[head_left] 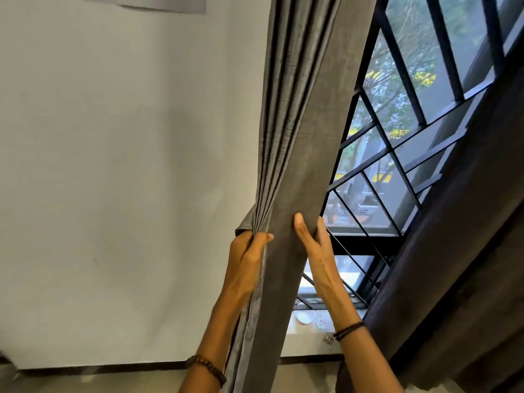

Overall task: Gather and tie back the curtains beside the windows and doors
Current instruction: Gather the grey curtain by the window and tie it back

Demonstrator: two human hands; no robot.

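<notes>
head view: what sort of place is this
Probably a room in a home or flat, though I can't be sure: a long grey curtain hangs beside a black-grilled window, next to a plain white wall.

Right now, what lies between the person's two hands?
In the head view, a flat, unpleated strip of the grey woven fabric curtain spans between the left hand, gripping the gathered folds, and the right hand, pinching its window-side edge.
</notes>
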